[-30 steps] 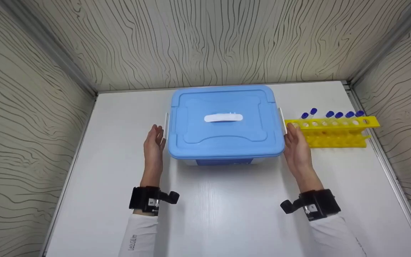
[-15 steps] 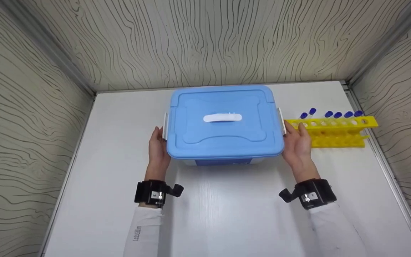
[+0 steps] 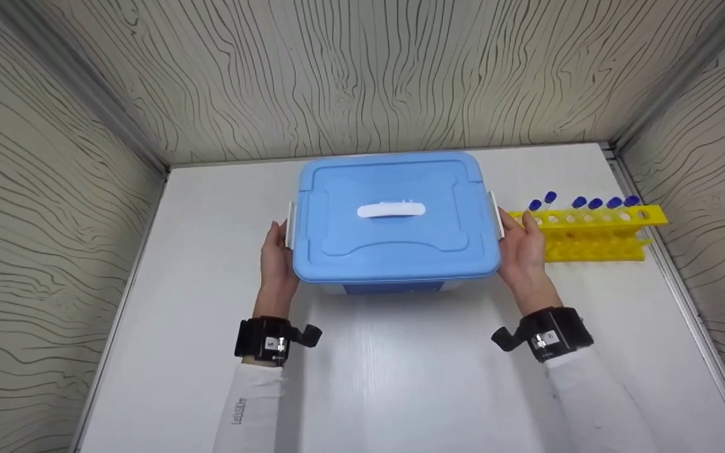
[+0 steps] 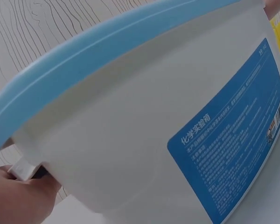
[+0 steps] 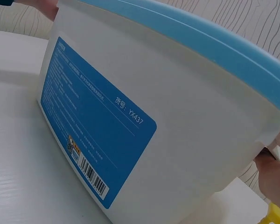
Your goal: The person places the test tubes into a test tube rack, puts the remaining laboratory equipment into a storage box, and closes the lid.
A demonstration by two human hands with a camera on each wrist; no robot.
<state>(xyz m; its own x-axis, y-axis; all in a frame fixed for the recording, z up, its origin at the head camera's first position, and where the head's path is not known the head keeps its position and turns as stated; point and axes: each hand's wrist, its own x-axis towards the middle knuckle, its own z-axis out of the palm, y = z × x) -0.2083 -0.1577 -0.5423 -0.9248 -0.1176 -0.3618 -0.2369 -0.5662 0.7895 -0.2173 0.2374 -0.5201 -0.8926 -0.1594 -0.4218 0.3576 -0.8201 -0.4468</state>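
A storage box point(image 4: 112, 116) of whitish plastic, with a blue lid point(image 3: 394, 182) and a white top handle point(image 3: 391, 209), stands between both hands. Its front bears a blue printed label point(image 5: 95, 121). My left hand point(image 3: 277, 267) grips the white clip handle point(image 3: 291, 225) on the left side; in the left wrist view its fingers point(image 4: 23, 196) reach beneath that piece. On the other side my right hand point(image 3: 523, 255) holds the right clip handle point(image 3: 496, 215), with fingers point(image 5: 273, 177) tucked under it. The lid's edge hides some fingertips in the head view.
Close beside my right hand stands a yellow test tube rack point(image 3: 595, 251). Several tubes with dark blue caps point(image 3: 579, 202) stand in it. The white table point(image 3: 369, 377) ends at patterned walls point(image 3: 362, 75) behind and on both sides.
My left hand has moved right, from beside the left clip handle onto it. My right hand has turned slightly, its thumb now further out. The box has barely shifted.
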